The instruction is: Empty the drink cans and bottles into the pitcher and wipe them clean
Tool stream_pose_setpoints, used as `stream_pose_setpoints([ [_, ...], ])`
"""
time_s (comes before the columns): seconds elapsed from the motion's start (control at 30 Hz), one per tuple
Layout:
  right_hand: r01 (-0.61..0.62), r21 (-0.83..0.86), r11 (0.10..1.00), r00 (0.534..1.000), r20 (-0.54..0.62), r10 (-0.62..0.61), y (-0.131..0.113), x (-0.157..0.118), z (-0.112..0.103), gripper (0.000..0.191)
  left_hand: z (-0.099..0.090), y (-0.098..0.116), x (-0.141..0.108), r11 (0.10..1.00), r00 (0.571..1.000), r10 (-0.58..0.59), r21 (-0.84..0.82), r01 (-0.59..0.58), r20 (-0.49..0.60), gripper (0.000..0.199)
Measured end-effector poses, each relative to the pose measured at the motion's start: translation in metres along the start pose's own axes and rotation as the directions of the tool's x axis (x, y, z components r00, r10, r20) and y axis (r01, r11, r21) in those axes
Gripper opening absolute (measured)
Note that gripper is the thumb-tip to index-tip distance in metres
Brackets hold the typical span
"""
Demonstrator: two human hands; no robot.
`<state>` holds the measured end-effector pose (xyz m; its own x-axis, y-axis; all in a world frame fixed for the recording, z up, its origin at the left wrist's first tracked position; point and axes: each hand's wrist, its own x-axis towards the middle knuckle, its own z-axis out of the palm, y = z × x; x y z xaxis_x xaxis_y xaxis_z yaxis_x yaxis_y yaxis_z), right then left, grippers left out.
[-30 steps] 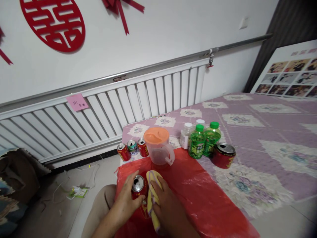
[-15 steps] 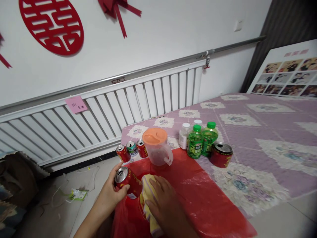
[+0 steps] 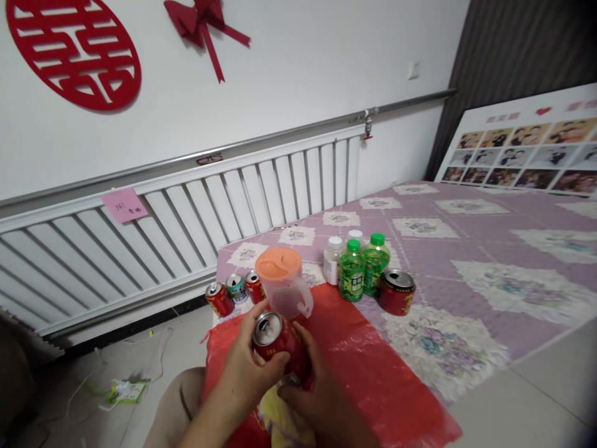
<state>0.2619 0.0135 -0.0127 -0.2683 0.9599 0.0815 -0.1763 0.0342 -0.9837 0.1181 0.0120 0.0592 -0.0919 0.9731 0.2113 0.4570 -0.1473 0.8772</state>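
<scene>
A red drink can (image 3: 291, 348) with an opened silver top is tilted in front of me, over the red plastic sheet (image 3: 368, 367). My left hand (image 3: 249, 361) wraps the can's left side near the top, thumb across its front. On the lower right side, my right hand (image 3: 319, 386) is curled around the same can. A yellow cloth (image 3: 284, 423) lies beneath the hands, partly hidden by the right one. Just behind the can stands a clear pitcher (image 3: 282, 295) with an orange lid.
Several smaller cans (image 3: 219, 300) stand left of the pitcher. To its right are green bottles (image 3: 351, 274), white-capped clear bottles (image 3: 333, 258) and a wide red can (image 3: 397, 292). A floral cover (image 3: 433, 249) spreads rightward. A white radiator (image 3: 186, 218) runs along the wall.
My right hand has left the yellow cloth and taken hold of the can. The left hand has brought the can rightward, in front of the pitcher. The view has shifted slightly right.
</scene>
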Motion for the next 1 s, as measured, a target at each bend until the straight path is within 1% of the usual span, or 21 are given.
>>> stream_pose_setpoints([
  [0.07, 0.06, 0.13, 0.99, 0.997, -0.047, -0.055, 0.001, 0.006, -0.015, 0.085, 0.014, 0.014, 0.008, 0.998, 0.999, 0.024, -0.063, -0.022, 0.035, 0.079],
  [0.13, 0.08, 0.247, 0.966, 0.995, -0.07, -0.065, 0.0, 0.01, -0.033, 0.075, 0.026, 0.025, 0.015, 0.993, 0.993, 0.043, -0.116, -0.031, 0.105, 0.078],
  [0.2, 0.047, 0.338, 0.94, 0.997, -0.067, -0.025, -0.004, 0.012, -0.052, 0.069, 0.036, 0.034, 0.021, 0.988, 0.982, 0.079, -0.144, -0.054, 0.173, 0.077],
  [0.27, -0.008, 0.417, 0.909, 0.998, -0.057, 0.035, -0.01, 0.01, -0.068, 0.067, 0.043, 0.043, 0.026, 0.981, 0.963, 0.122, -0.176, -0.081, 0.239, 0.078],
  [0.33, -0.067, 0.463, 0.884, 0.994, -0.046, 0.1, -0.017, 0.007, -0.081, 0.065, 0.05, 0.052, 0.03, 0.975, 0.945, 0.146, -0.201, -0.089, 0.293, 0.08],
  [0.37, -0.083, 0.48, 0.873, 0.992, -0.046, 0.12, -0.02, 0.006, -0.086, 0.063, 0.053, 0.056, 0.033, 0.974, 0.936, 0.151, -0.208, -0.087, 0.318, 0.081],
  [0.43, -0.068, 0.499, 0.864, 0.992, -0.06, 0.113, -0.024, 0.004, -0.094, 0.062, 0.062, 0.06, 0.038, 0.972, 0.922, 0.167, -0.218, -0.093, 0.351, 0.081],
  [0.5, -0.022, 0.489, 0.872, 0.989, -0.12, 0.092, -0.025, 0.004, -0.1, 0.063, 0.072, 0.059, 0.046, 0.965, 0.912, 0.175, -0.247, -0.085, 0.37, 0.079],
  [0.57, 0.005, 0.459, 0.888, 0.975, -0.199, 0.097, -0.024, 0.005, -0.105, 0.063, 0.084, 0.054, 0.054, 0.962, 0.916, 0.149, -0.268, -0.048, 0.372, 0.074],
  [0.67, 0.029, 0.414, 0.91, 0.937, -0.329, 0.119, -0.021, 0.009, -0.112, 0.062, 0.102, 0.043, 0.066, 0.971, 0.938, 0.062, -0.239, 0.024, 0.342, 0.067],
  [0.77, 0.055, 0.357, 0.932, 0.889, -0.443, 0.117, -0.019, 0.012, -0.118, 0.063, 0.116, 0.033, 0.075, 0.962, 0.945, 0.003, -0.261, 0.087, 0.327, 0.06],
  [0.83, 0.066, 0.322, 0.944, 0.866, -0.488, 0.106, -0.018, 0.014, -0.122, 0.064, 0.125, 0.027, 0.077, 0.949, 0.942, -0.012, -0.294, 0.117, 0.334, 0.052],
  [0.93, 0.074, 0.291, 0.954, 0.849, -0.52, 0.093, -0.016, 0.015, -0.126, 0.063, 0.138, 0.023, 0.075, 0.933, 0.934, -0.035, -0.324, 0.158, 0.356, 0.037],
  [1.0, 0.066, 0.266, 0.962, 0.842, -0.532, 0.089, -0.016, 0.014, -0.128, 0.061, 0.146, 0.023, 0.072, 0.916, 0.928, -0.05, -0.353, 0.189, 0.369, 0.036],
])
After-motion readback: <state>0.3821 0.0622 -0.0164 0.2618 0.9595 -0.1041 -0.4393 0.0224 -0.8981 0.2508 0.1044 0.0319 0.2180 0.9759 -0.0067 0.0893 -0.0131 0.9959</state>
